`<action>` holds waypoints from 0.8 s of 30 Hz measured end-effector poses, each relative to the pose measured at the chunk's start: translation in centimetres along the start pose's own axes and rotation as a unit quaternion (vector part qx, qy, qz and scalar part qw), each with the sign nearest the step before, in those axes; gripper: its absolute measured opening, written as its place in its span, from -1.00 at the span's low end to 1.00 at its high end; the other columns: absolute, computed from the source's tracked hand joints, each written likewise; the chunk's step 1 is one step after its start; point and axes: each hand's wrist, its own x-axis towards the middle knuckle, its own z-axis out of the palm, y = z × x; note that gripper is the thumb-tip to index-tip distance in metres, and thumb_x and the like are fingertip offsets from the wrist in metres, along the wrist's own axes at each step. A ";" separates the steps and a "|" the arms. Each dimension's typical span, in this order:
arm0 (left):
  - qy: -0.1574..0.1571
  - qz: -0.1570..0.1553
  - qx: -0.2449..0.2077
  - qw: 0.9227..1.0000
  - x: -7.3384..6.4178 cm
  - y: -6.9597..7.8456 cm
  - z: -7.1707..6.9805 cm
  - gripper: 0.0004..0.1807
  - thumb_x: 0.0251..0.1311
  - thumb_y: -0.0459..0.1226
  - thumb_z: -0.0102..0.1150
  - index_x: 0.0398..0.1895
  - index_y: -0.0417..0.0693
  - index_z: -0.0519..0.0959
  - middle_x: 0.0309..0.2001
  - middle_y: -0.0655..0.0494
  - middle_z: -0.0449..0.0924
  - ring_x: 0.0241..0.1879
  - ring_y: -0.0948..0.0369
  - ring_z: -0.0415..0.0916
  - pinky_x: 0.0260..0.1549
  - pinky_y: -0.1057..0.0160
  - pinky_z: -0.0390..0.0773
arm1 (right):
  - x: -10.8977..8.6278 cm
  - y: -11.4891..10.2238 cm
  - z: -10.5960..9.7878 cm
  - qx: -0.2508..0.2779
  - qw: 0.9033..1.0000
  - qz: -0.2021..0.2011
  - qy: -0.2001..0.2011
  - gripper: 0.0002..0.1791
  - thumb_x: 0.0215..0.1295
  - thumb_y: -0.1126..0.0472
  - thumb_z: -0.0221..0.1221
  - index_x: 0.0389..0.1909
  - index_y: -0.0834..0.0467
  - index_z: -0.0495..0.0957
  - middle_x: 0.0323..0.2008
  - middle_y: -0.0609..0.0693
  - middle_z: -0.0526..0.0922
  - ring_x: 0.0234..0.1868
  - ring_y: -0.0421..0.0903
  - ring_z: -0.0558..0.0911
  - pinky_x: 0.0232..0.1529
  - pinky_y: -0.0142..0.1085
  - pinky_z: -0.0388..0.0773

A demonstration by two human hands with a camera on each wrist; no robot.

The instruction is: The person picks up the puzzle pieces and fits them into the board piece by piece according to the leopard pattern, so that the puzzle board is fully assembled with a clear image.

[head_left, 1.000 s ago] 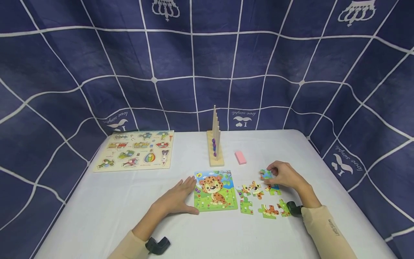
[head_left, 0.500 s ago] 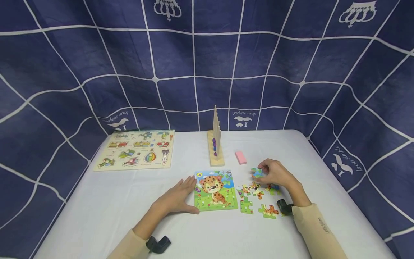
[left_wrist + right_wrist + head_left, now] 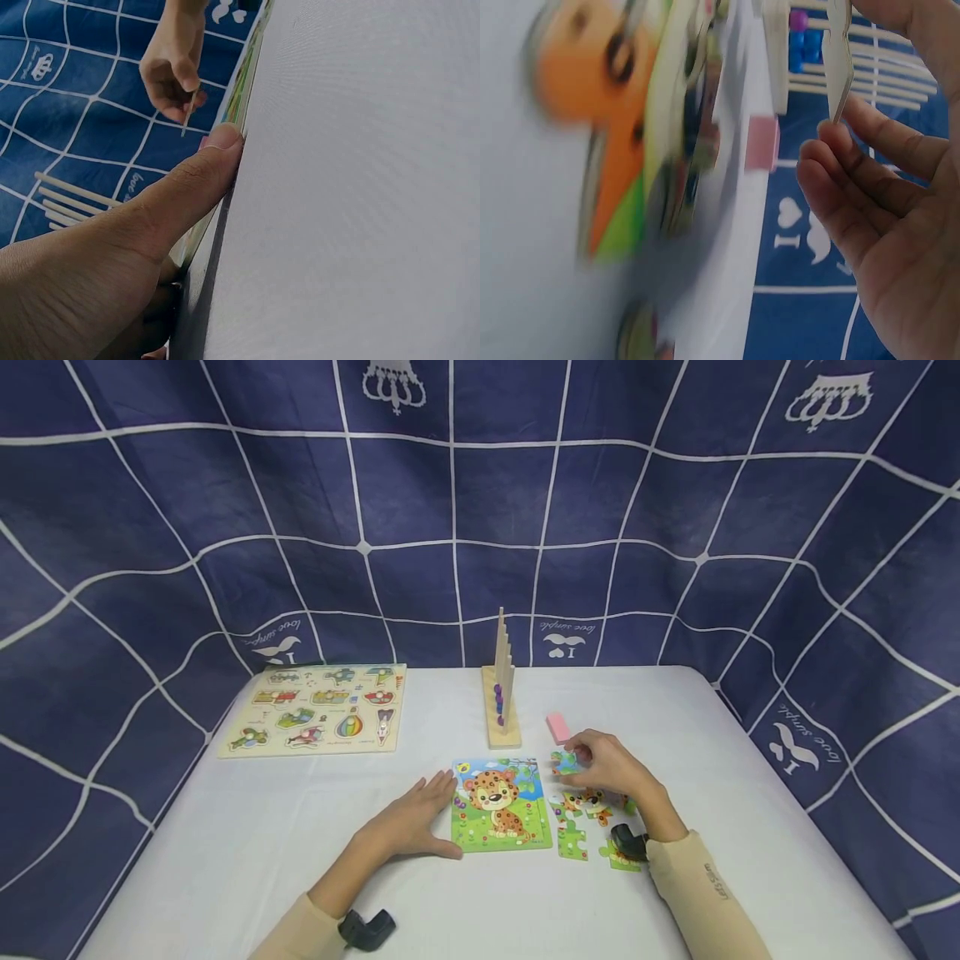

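A square puzzle board with a spotted cub picture lies on the table. My left hand rests along its left side, fingers straight and thumb at the near left corner; in the left wrist view the thumb touches the board's edge. To the right of the board, my right hand pinches a blue-and-green jigsaw piece between thumb and fingers. The right wrist view shows this piece edge-on, lifted off the table. Below that hand lie several loose pieces, among them a green one; the forearm partly hides others.
Behind the board stands a wooden peg rack with purple and blue beads. A pink block lies right of it. At the back left is a vehicle peg puzzle. Blue curtain encloses the white table's back and sides.
My right hand has carried the jigsaw piece leftward, from the far side of the loose pieces to near the board's upper right corner. The left hand has stayed in place.
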 end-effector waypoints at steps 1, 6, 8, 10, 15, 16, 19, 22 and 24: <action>-0.001 -0.001 0.000 1.000 0.0 0.0 0.0 0.31 -0.18 0.44 0.24 0.50 -0.22 0.09 0.55 -0.06 -0.03 0.56 0.05 -0.10 0.54 0.01 -0.01 | 0.2 -0.3 0.2 0.003 1.000 0.000 -0.003 -0.44 -0.14 -0.04 0.50 -0.12 0.17 0.63 -0.34 -0.09 0.57 -0.33 -0.19 0.45 -0.28 -0.37 0.50; -0.004 -0.004 -0.006 1.000 0.0 0.0 -0.1 0.31 -0.19 0.45 0.23 0.50 -0.21 0.09 0.56 -0.05 -0.04 0.56 0.05 -0.11 0.54 0.01 -0.02 | 1.0 -1.7 1.2 0.019 1.000 -0.003 -0.022 -0.48 -0.16 -0.02 0.49 -0.16 0.13 0.62 -0.29 -0.09 0.59 -0.28 -0.19 0.49 -0.18 -0.31 0.55; -0.005 -0.004 -0.008 1.000 0.0 0.0 -0.1 0.31 -0.20 0.45 0.23 0.50 -0.21 0.09 0.56 -0.05 -0.04 0.56 0.05 -0.12 0.54 0.01 -0.03 | 1.3 -2.2 1.6 0.019 0.999 -0.009 -0.028 -0.48 -0.15 -0.02 0.49 -0.16 0.13 0.61 -0.27 -0.09 0.60 -0.27 -0.19 0.50 -0.17 -0.30 0.56; -0.004 -0.004 -0.009 1.000 0.0 0.0 -0.1 0.31 -0.20 0.45 0.23 0.50 -0.21 0.09 0.56 -0.06 -0.04 0.56 0.04 -0.12 0.54 0.01 -0.03 | 1.6 -2.6 2.0 0.017 0.999 -0.014 -0.030 -0.48 -0.16 -0.02 0.49 -0.16 0.12 0.61 -0.27 -0.09 0.60 -0.27 -0.20 0.50 -0.16 -0.32 0.56; -0.005 -0.005 -0.010 1.000 0.0 0.1 -0.1 0.32 -0.20 0.46 0.23 0.50 -0.21 0.09 0.56 -0.05 -0.05 0.57 0.05 -0.13 0.54 0.01 -0.04 | 2.4 -3.4 2.8 0.010 0.999 -0.029 -0.032 -0.48 -0.18 -0.02 0.50 -0.18 0.13 0.62 -0.29 -0.11 0.60 -0.30 -0.21 0.48 -0.19 -0.34 0.55; -0.005 -0.005 -0.009 1.000 0.0 0.1 -0.1 0.32 -0.20 0.46 0.23 0.50 -0.20 0.09 0.56 -0.05 -0.05 0.57 0.05 -0.13 0.54 0.01 -0.04 | 2.5 -3.5 3.0 0.008 0.999 -0.031 -0.035 -0.48 -0.19 -0.02 0.50 -0.18 0.13 0.62 -0.30 -0.11 0.60 -0.31 -0.21 0.47 -0.19 -0.34 0.55; -0.004 -0.003 -0.008 1.000 0.0 0.1 -0.1 0.31 -0.19 0.46 0.22 0.50 -0.21 0.09 0.56 -0.05 -0.05 0.57 0.06 -0.13 0.54 0.01 -0.04 | 2.8 -3.7 3.3 0.004 0.998 -0.034 -0.045 -0.48 -0.19 -0.01 0.50 -0.18 0.14 0.63 -0.31 -0.12 0.59 -0.33 -0.22 0.46 -0.23 -0.35 0.53; -0.004 -0.001 -0.007 1.000 0.0 0.1 -0.1 0.30 -0.19 0.45 0.22 0.50 -0.21 0.09 0.56 -0.05 -0.04 0.57 0.05 -0.13 0.54 0.01 -0.03 | 3.0 -4.0 3.5 -0.005 0.998 -0.036 -0.052 -0.48 -0.19 -0.02 0.50 -0.18 0.14 0.63 -0.33 -0.13 0.57 -0.35 -0.21 0.44 -0.26 -0.37 0.51; -0.004 -0.002 -0.007 1.000 0.0 0.1 -0.1 0.31 -0.19 0.46 0.22 0.50 -0.21 0.09 0.55 -0.05 -0.04 0.56 0.05 -0.12 0.54 0.00 -0.03 | 3.1 -4.2 3.6 -0.012 0.998 -0.039 -0.053 -0.48 -0.19 -0.02 0.51 -0.18 0.14 0.64 -0.34 -0.13 0.56 -0.35 -0.21 0.44 -0.28 -0.38 0.50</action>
